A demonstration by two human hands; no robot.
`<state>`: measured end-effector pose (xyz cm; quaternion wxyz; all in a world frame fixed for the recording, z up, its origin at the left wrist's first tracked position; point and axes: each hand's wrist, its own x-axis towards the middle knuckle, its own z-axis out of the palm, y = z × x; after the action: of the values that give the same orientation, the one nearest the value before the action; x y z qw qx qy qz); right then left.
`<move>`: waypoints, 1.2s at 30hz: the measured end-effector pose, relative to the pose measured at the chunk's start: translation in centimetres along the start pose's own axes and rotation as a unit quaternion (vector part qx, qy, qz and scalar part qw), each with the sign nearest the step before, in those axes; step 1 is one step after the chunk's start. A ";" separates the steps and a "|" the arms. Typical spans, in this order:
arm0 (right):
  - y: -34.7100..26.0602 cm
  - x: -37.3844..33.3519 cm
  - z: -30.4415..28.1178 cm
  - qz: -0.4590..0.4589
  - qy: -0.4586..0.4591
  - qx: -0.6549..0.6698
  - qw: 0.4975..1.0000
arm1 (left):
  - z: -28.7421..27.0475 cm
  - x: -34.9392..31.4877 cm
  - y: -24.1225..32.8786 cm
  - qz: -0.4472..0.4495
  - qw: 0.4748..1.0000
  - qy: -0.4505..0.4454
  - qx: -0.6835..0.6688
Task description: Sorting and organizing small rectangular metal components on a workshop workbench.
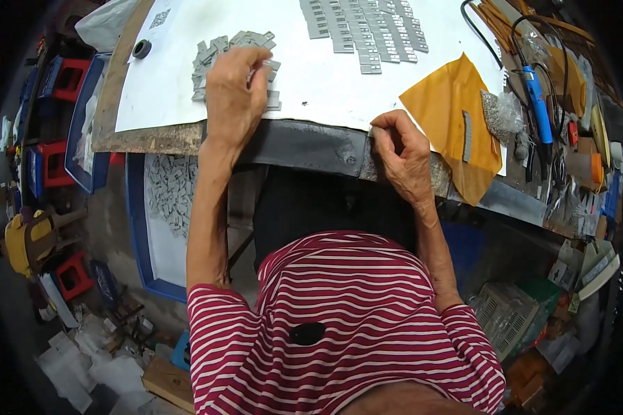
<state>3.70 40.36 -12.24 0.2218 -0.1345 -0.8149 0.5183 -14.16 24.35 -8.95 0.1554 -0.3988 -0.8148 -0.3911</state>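
Observation:
My left hand (234, 93) is over a loose pile of small flat grey pieces (218, 47) on the white paper (311, 86). Its fingers are bent, with the thumb drawn toward the index finger; whatever lies in the fingertips cannot be made out. At the front edge of the table, my right hand (403, 153) is curled, thumb and forefinger pressed together by the paper's edge. Anything in that pinch is too small to name. Further back, similar grey pieces (363, 34) lie in neat slanting rows.
An amber sheet (439, 104) right of my right hand bears a grey strip (466, 137) and a bag of small metal parts (498, 114). Beyond is a blue electric screwdriver (536, 104) with a black cable. A blue tray (140, 228) of grey pieces sits below the table, left.

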 end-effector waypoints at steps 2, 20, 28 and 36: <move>-0.2 0.0 0.1 0.008 -0.003 0.001 1.000 | -0.8 -1.2 0.1 -0.002 0.999 -0.049 0.007; -0.2 0.0 -0.2 0.014 0.001 -0.002 1.000 | -1.4 -2.6 -0.2 0.064 0.987 -0.131 0.074; -1.4 -0.4 -0.8 -0.093 0.025 -0.017 0.995 | -1.7 -2.1 0.8 0.037 0.974 -0.209 0.077; -3.2 -1.4 -7.5 0.040 0.081 -0.021 0.996 | -1.7 -1.9 0.6 0.033 0.969 -0.240 0.057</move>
<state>8.64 44.24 -6.92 0.2636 -0.2130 -0.7991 0.4966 -12.60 22.25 -8.64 -0.0090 -0.4981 -0.8357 -0.2313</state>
